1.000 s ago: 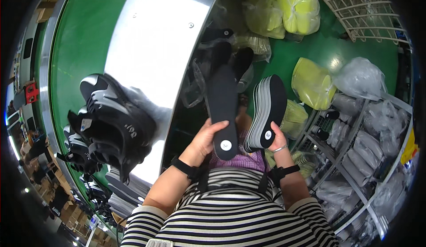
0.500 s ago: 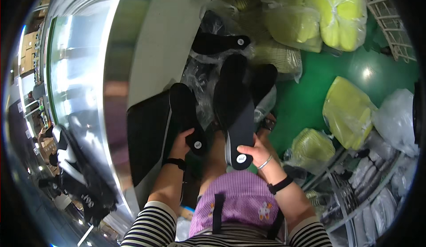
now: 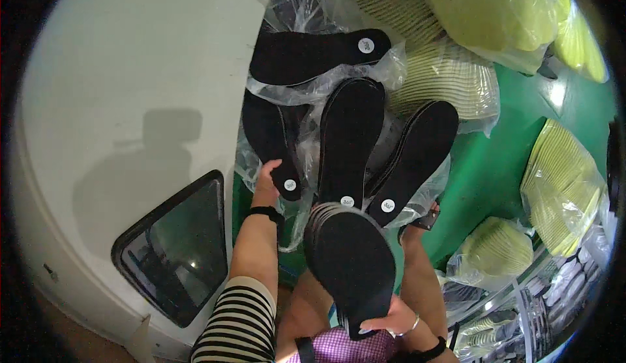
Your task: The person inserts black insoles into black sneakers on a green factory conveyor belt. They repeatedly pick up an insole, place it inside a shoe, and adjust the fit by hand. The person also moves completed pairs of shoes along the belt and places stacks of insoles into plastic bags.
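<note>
My right hand (image 3: 394,317) grips a stack of black insoles (image 3: 352,259) at its narrow end, low over my lap. The stack's wide end points away from me, and its layered edges show on the left. My left hand (image 3: 266,184) is closed at the labelled end of another black insole (image 3: 266,125), with some fingers hidden. Straight ahead lies a black insole pile (image 3: 352,135) with a round white sticker, partly covered by the held stack. To its right rests another insole pile (image 3: 417,158), and farther back one lies crosswise, a black insole (image 3: 306,53) on clear plastic.
A white tabletop (image 3: 130,57) fills the left, with a dark rounded panel (image 3: 176,249) near its edge. Bagged yellow ribbed pieces (image 3: 450,83) stand at the back. More yellow bags (image 3: 561,187) and a metal rack (image 3: 521,311) are on the right, over a green floor (image 3: 482,180).
The view has shifted closer over the insoles and tabletop. My right hand's stack has come down toward my lap, its wide end turned left. My left hand stays at an insole's labelled end.
</note>
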Tool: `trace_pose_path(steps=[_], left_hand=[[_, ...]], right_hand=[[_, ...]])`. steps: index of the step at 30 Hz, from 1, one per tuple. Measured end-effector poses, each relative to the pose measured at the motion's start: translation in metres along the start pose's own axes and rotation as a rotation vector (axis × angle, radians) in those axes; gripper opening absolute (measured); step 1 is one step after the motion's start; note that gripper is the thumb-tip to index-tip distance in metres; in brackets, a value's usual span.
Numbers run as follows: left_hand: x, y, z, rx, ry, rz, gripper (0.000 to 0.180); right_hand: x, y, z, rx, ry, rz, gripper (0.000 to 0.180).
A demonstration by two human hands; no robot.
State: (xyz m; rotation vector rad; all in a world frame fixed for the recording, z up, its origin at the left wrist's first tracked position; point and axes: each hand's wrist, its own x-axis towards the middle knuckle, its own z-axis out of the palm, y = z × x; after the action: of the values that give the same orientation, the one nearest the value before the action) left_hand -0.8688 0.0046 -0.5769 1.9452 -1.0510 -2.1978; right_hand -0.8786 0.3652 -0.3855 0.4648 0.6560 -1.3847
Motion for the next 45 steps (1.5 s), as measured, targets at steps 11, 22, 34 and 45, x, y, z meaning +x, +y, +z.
trace_pose_path(steps=[11, 22, 34, 45], left_hand=[[0.007, -0.066, -0.017, -0.252, -0.112, -0.211, 0.027], [-0.07, -0.042, 0.046, -0.281, -0.402, -0.636, 0.016], [-0.045, 0.036, -0.038, 0.315, 0.056, -0.078, 0.024], [0.01, 0.008, -0.04, 0.035, -0.031, -0.185, 0.034]], right_hand=[[0.031, 0.01, 0.025, -0.064, -0.077, -0.027, 0.086], [0.043, 0.023, 0.017, -0.055, 0.124, -0.137, 0.086], [0.196, -0.054, 0.036, -0.028, 0.318, -0.395, 0.074], [0.277, 0.004, 0.004, -0.166, 0.491, -0.282, 0.069]])
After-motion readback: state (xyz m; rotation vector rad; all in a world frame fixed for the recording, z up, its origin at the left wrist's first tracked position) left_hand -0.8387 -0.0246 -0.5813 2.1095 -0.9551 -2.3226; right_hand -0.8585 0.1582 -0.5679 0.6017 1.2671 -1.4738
